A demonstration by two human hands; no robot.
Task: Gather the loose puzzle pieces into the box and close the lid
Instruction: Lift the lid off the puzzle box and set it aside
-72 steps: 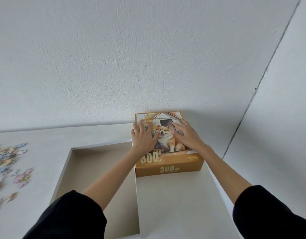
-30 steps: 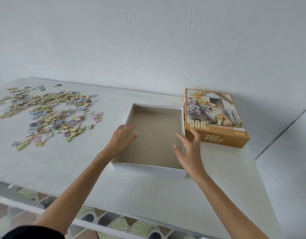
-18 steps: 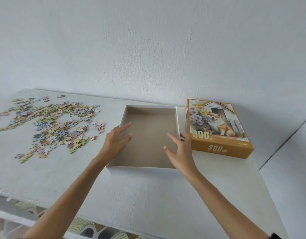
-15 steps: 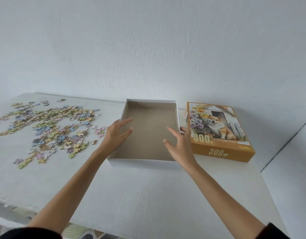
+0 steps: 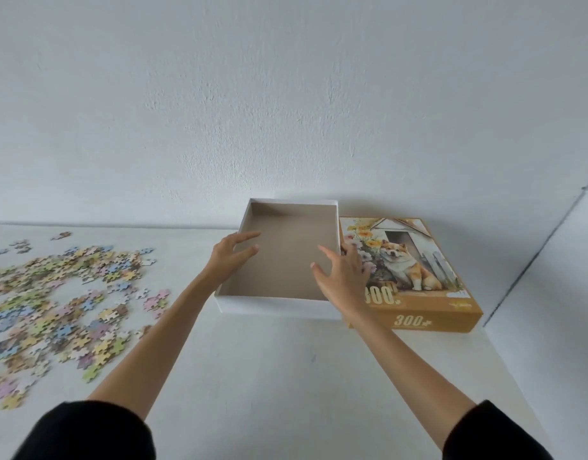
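An empty white box (image 5: pixel 279 308) with a brown inside sits on the white table (image 5: pixel 286 366), near the wall. My left hand (image 5: pixel 231 260) is at its left wall with fingers stretched over the rim. My right hand (image 5: pixel 342 277) hovers at its right wall, fingers spread, holding nothing. The orange lid (image 5: pixel 415 280) with a dog picture lies flat just right of the box. Many loose puzzle pieces (image 5: pixel 60 300) are scattered over the left part of the table.
A white wall (image 5: pixel 286 111) runs right behind the table. The table's right edge (image 5: pixel 505 360) falls off beside the lid, with a second white wall beyond it. Bare tabletop lies in front of the box.
Both hands left the lid, which now lies right of the box, and came to the box's two sides. In the last half second the view rose a little; the hands stayed at the box.
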